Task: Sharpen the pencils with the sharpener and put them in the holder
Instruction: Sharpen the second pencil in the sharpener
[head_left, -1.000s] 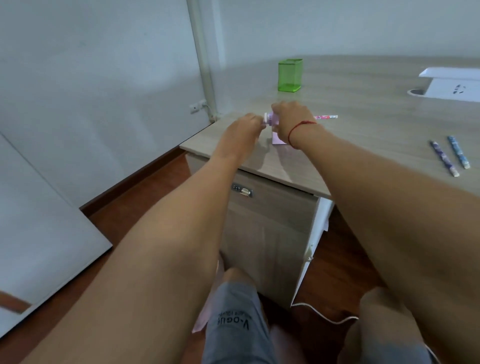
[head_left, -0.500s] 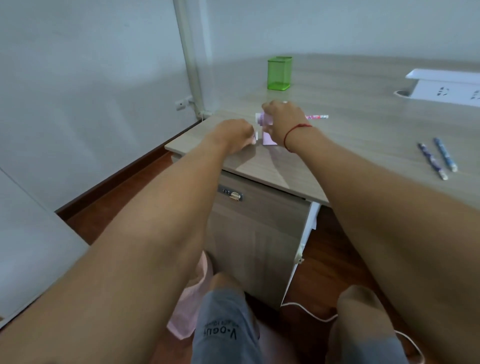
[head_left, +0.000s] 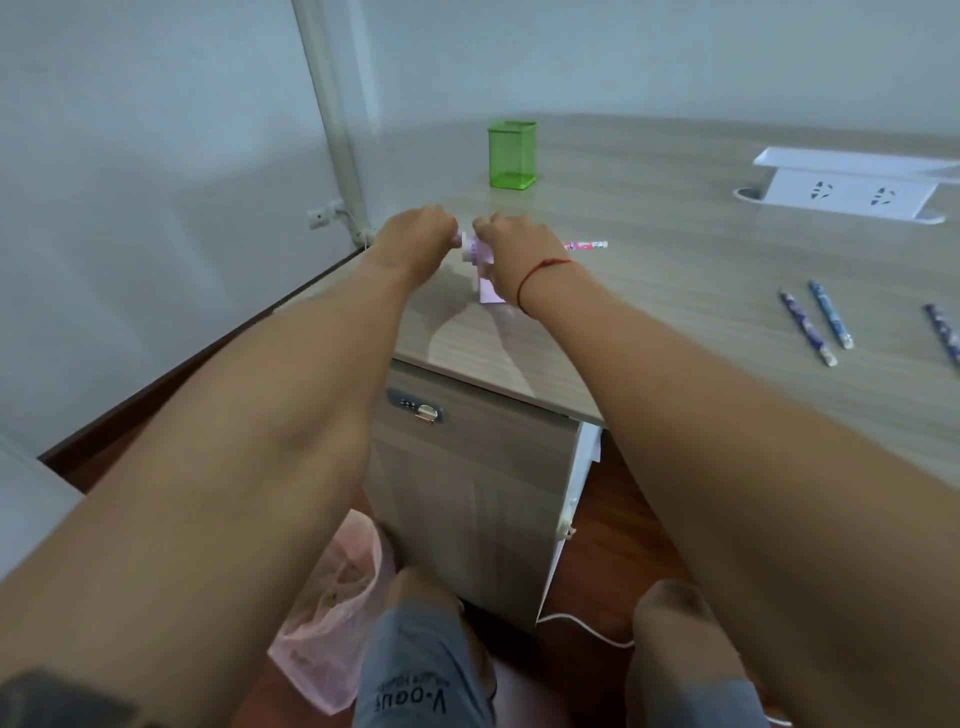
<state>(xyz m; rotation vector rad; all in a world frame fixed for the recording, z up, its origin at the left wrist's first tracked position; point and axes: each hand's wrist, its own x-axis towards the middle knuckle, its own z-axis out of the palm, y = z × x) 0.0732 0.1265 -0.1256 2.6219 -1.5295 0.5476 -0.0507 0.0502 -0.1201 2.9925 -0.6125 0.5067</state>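
Left hand (head_left: 415, 241) closed on crank of sharpener (head_left: 480, 260) | right hand (head_left: 511, 244) clamped its body at desk corner; pencil (head_left: 587, 245) inserted | holder (head_left: 511, 155) looked empty | three pencils (head_left: 818, 322) waited, well apart | early stage

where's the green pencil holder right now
In the head view, the green pencil holder stands upright on the desk near its far left edge, beyond both hands and apart from them, far left of the white socket box.
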